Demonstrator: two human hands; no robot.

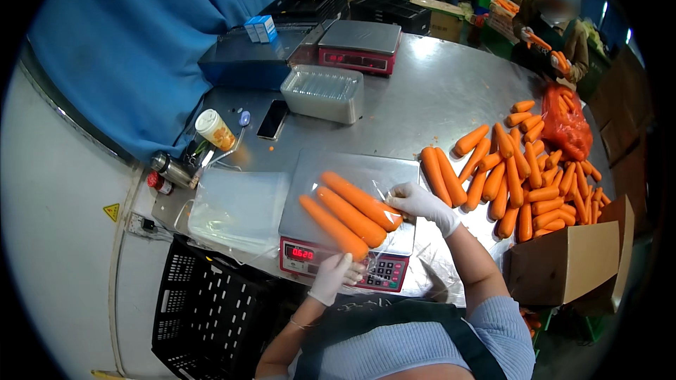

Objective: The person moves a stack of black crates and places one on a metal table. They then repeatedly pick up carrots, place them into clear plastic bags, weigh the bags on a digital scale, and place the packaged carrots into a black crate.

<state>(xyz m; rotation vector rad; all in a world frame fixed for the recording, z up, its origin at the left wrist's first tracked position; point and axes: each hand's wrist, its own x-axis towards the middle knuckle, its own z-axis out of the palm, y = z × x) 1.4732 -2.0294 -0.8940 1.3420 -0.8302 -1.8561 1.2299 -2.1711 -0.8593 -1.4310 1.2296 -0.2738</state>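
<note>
Both my hands wear white gloves. My left hand pinches the near edge of a clear plastic bag, and my right hand grips the same bag at its right side. Three carrots lie side by side inside the bag, over the steel plate of a red digital scale with a lit display. To the left of the scale rests a stack of clear plastic bags. A large pile of loose carrots spreads over the steel table on the right.
A cardboard box stands at the right edge, near a red mesh bag. Beyond are plastic trays, a phone, a cup and a second scale. A black crate sits below left. A co-worker holds carrots across the table.
</note>
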